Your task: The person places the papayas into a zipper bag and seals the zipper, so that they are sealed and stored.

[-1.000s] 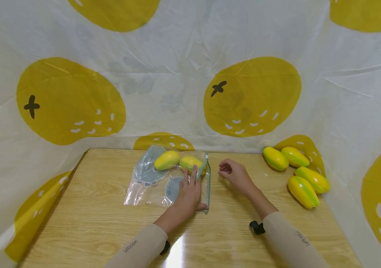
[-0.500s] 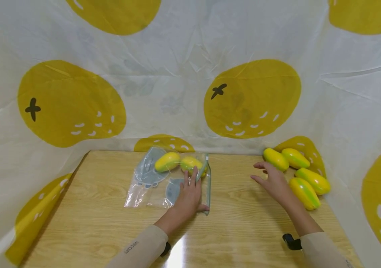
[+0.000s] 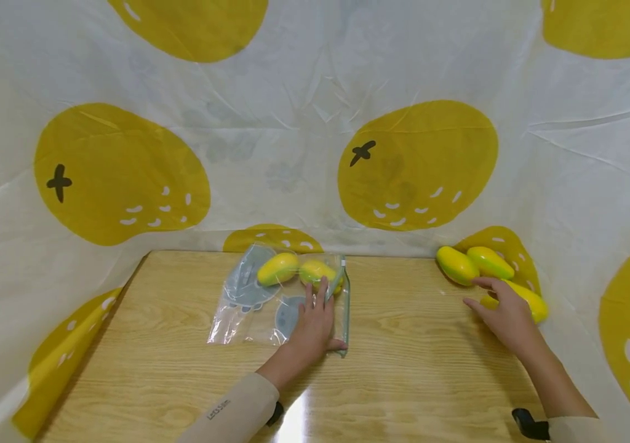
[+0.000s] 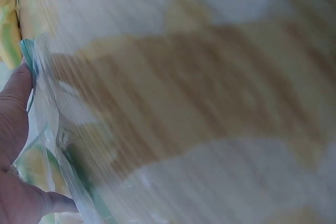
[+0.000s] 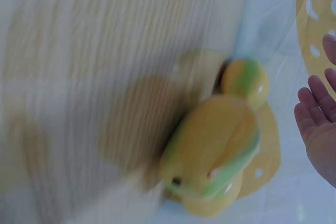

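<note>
A clear zip bag [image 3: 259,332] with grey-blue animal prints lies on the table, its mouth facing right. Inside it are two yellow-green, mango-shaped fruits [image 3: 278,269]. My left hand [image 3: 311,326] rests on the bag near the mouth, fingers spread; in the left wrist view its thumb and a finger are at the bag's edge [image 4: 50,108]. At the right, my right hand [image 3: 509,317] reaches over the front of the loose fruits [image 3: 531,301], thumb and fingers apart, partly hiding them. The right wrist view shows a large fruit [image 5: 215,140] beside its extended fingers.
Two more yellow-green fruits [image 3: 457,266] lie at the back right of the wooden table [image 3: 403,369], by the cloth wall. White cloth [image 3: 282,178] printed with big yellow fruits encloses the back and sides.
My right hand has moved right, from beside the bag's mouth to the loose fruits, its fingers spreading apart. The left hand has stayed on the bag.
</note>
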`<state>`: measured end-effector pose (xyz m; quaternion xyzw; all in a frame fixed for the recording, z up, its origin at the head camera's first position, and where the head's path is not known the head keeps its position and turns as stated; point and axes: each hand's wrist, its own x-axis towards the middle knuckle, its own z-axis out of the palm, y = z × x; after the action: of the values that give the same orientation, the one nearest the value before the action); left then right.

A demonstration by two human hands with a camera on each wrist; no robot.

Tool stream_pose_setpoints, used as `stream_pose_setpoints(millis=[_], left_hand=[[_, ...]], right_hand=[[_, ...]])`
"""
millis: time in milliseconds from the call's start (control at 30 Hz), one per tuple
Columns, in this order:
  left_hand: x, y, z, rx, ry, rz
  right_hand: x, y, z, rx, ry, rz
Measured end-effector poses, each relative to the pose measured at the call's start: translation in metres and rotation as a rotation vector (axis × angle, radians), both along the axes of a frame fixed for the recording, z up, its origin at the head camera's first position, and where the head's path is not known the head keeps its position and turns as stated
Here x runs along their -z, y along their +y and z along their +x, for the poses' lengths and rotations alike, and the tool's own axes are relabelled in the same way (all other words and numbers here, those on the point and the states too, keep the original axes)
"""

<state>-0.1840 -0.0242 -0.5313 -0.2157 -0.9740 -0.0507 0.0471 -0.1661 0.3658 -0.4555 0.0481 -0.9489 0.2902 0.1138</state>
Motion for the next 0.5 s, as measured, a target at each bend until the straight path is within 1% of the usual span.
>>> stream_pose_setpoints(millis=[167, 333, 500], left_hand=[[0.001, 0.001, 0.001, -0.004, -0.019, 0.017], [0.001, 0.001, 0.001, -0.005, -0.032, 0.035], [0.000, 0.001, 0.000, -0.008, -0.035, 0.049]], right_hand=[[0.003, 0.021, 0.010, 0.038, -0.034, 0.020], [0.012, 0.042, 0.016, 0.072, -0.061, 0.058], [0.023, 0.054, 0.021, 0.087, -0.084, 0.098]])
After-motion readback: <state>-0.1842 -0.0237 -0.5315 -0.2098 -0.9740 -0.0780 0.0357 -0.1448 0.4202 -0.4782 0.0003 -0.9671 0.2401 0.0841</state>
